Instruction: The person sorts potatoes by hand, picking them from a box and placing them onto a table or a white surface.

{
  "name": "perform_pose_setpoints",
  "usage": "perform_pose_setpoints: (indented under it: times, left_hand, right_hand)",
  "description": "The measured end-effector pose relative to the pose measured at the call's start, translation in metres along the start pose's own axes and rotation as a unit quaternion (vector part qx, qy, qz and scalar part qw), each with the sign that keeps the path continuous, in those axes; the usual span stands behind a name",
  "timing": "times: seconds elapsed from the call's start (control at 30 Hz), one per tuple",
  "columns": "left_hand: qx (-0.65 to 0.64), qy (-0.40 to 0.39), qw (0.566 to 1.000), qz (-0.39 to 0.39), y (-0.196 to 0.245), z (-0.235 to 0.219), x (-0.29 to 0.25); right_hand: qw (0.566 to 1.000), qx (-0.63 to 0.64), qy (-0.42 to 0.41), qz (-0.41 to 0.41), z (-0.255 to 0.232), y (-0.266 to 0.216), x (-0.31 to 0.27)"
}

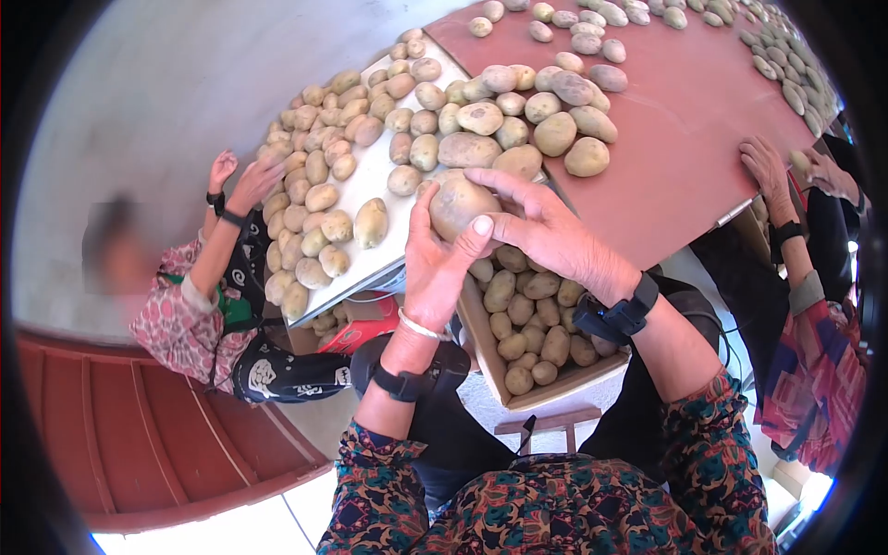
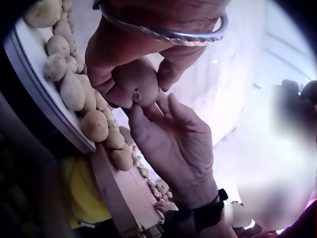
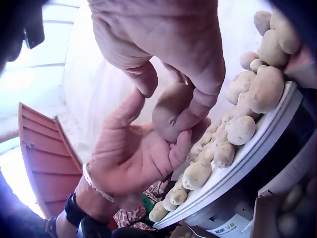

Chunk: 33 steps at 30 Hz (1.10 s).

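Both hands hold one large potato [image 1: 460, 205] above the near edge of the white table. The left hand [image 1: 437, 268] curls its fingers and thumb round it from the left and below. From the right, the right hand [image 1: 546, 231] grips the same potato with thumb and fingers. In the left wrist view the potato [image 2: 136, 82] sits between the left hand [image 2: 148, 34] and the right hand [image 2: 176, 144]. The right wrist view shows the potato [image 3: 173, 111] between the right hand [image 3: 163, 39] and the left hand [image 3: 133, 153].
A cardboard box [image 1: 507, 393] of potatoes stands below the hands. Many potatoes lie on the white table [image 1: 365, 264] and the red table [image 1: 647, 139]. One person's hand [image 1: 254, 185] reaches among potatoes at the left; another person's hand [image 1: 768, 176] rests at the right.
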<state>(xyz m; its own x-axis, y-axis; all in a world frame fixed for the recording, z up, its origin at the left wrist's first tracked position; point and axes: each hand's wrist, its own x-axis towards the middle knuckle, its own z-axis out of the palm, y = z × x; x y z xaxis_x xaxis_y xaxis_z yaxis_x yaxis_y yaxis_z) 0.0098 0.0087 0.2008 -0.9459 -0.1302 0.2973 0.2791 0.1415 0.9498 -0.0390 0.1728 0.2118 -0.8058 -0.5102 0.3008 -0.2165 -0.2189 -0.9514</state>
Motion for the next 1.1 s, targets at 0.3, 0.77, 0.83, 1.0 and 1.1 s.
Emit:
perform_pose_setpoints:
  times: [0.3, 0.77, 0.83, 1.0, 1.1]
  left_hand:
    - [0.073, 0.255, 0.960, -0.094, -0.019, -0.118, 0.021]
    - [-0.140, 0.147, 0.946, -0.251, -0.057, -0.141, 0.035]
    - [0.029, 0.169, 0.963, -0.207, -0.079, -0.156, 0.042]
    - [0.365, 0.143, 0.913, -0.109, -0.108, -0.155, 0.031]
    - [0.414, 0.139, 0.898, -0.047, -0.096, -0.136, 0.026]
  right_hand:
    - [0.998, 0.007, -0.046, 0.034, -0.001, -0.016, -0.003]
    - [0.993, -0.044, -0.049, 0.098, 0.004, -0.026, 0.002]
    - [0.993, -0.047, -0.047, 0.099, 0.003, -0.028, 0.002]
    - [0.994, -0.051, -0.039, 0.088, 0.001, -0.026, 0.004]
    - [0.995, -0.052, -0.036, 0.075, -0.002, -0.026, 0.003]
